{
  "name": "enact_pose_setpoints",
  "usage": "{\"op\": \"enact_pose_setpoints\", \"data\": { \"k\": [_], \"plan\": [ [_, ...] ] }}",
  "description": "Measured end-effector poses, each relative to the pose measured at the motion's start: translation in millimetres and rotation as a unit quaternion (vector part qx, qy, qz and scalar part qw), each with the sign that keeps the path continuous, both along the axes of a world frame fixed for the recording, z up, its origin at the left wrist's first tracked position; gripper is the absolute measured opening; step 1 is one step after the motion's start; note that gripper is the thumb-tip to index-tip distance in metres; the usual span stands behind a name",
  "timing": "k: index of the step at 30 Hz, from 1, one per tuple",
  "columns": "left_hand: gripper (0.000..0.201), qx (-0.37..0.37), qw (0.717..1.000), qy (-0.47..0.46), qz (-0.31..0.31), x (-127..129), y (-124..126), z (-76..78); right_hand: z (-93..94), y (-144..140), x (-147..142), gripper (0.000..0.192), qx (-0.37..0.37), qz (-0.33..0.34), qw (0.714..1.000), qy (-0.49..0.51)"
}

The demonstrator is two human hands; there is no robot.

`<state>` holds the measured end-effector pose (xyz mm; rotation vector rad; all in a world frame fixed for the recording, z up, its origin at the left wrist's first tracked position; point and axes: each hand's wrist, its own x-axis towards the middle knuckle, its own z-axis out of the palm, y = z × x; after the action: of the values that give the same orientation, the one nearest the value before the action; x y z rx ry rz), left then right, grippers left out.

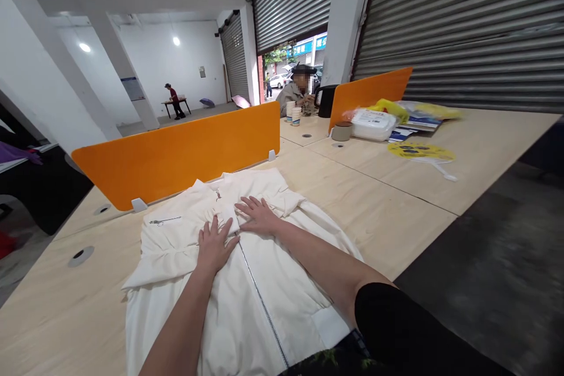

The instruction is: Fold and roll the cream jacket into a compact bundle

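Head view: a long pale wooden table (396,200) fills most of the scene, with a bright orange rectangular divider panel (176,155) standing upright across it. Spread flat on the near part of the table, just in front of the divider, lies a white zip-front fabric jacket (264,299), its zipper running toward the person and its collar end near the divider. The left hand (214,245) lies palm down on the jacket's upper chest, fingers spread, gripping nothing. The right hand (257,215) rests flat just beside it, close to the collar, fingers likewise splayed and pressing on the cloth, with nothing held. Farther along the table sit a clear plastic lidded box (372,124) and a round yellow paper fan with a white handle (420,153). Another person (297,94) sits at the far end.
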<state>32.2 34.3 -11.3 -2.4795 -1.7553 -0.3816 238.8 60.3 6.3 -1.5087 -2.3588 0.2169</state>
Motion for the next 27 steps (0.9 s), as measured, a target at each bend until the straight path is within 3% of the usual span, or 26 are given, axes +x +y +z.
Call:
{"op": "enact_pose_setpoints", "data": {
  "k": [8, 13, 16, 21, 24, 27],
  "plan": [
    [0.059, 0.016, 0.997, 0.068, 0.021, 1, -2, 1.2, -3.7, 0, -3, 0.058, -0.007, 0.073, 0.997, -0.023],
    [0.059, 0.024, 0.995, 0.084, 0.039, 11, -6, 5.7, 1.5, -7, -10, 0.051, 0.007, 0.054, 0.997, -0.048],
    [0.059, 0.03, 0.993, 0.098, 0.054, 7, -24, 14.1, 6.3, -19, -10, 0.053, 0.0, 0.012, 0.998, -0.062],
    [0.055, -0.043, 0.991, 0.127, 0.018, -49, -93, 18.0, 4.1, -57, 25, 0.06, -0.044, -0.064, 0.994, -0.074],
    [0.054, -0.102, 0.988, 0.116, 0.006, -95, -136, 6.6, 0.3, -78, 53, 0.061, -0.077, -0.06, 0.993, -0.068],
    [0.05, -0.057, 0.993, 0.106, 0.006, -125, -169, -9.9, 1.5, -97, 71, 0.057, -0.073, -0.05, 0.995, -0.039]
  ]
}}
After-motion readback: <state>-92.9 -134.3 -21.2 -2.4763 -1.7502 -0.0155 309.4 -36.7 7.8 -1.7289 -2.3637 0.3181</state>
